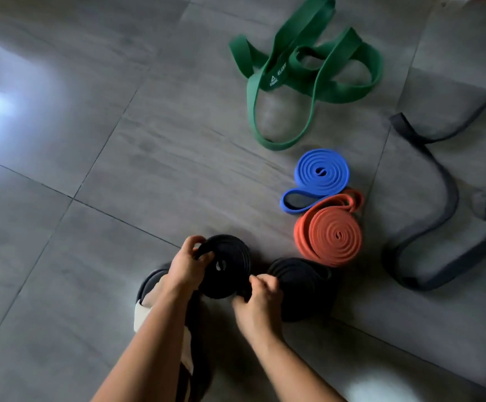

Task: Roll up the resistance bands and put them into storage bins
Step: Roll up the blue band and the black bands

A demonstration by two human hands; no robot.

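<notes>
Coil of black band (233, 274) held between both hands.
Its upper edge is gripped by the left hand (188, 265), its lower edge pinched by the right hand (260, 300).

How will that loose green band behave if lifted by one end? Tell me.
The green band lies in slack, overlapping loops, so it will probably sag and trail rather than hold shape. Flat and thin, likely light. Unrolled, it should not roll if pushed, only bunch.

White triangle logo plus a line of small white print on green band (273, 79) (print too blurred to read). No other text, numbers or labels legible.
</notes>
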